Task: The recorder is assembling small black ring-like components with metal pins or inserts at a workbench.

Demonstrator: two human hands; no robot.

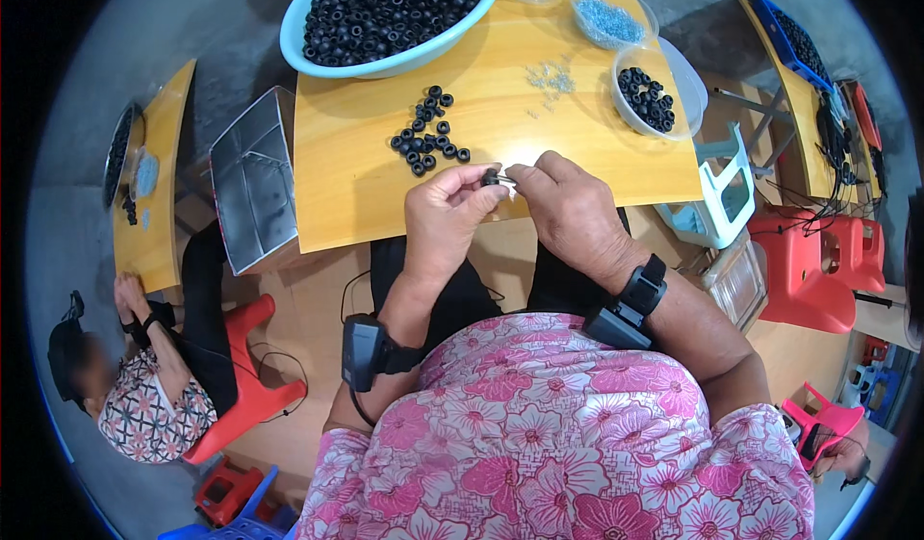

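Note:
Over the table's near edge, my left hand (438, 224) pinches a small black ring-shaped part (490, 178) between thumb and forefinger. My right hand (576, 211) meets it from the right, its fingertips closed around something thin and small that I cannot make out. Beyond the left hand lies a loose group of black ring-shaped parts (420, 142) on the wooden table (351, 189). Farther right, small clear pieces (551, 78) are scattered on the wood.
A light-blue basin (385, 70) heaped with black parts stands at the far left of the table. Plastic bowls on the right hold blue-tinted clear pieces (608, 22) and black parts (645, 100). A person (159, 396) sits at another table on the left; red stools (804, 275) stand right.

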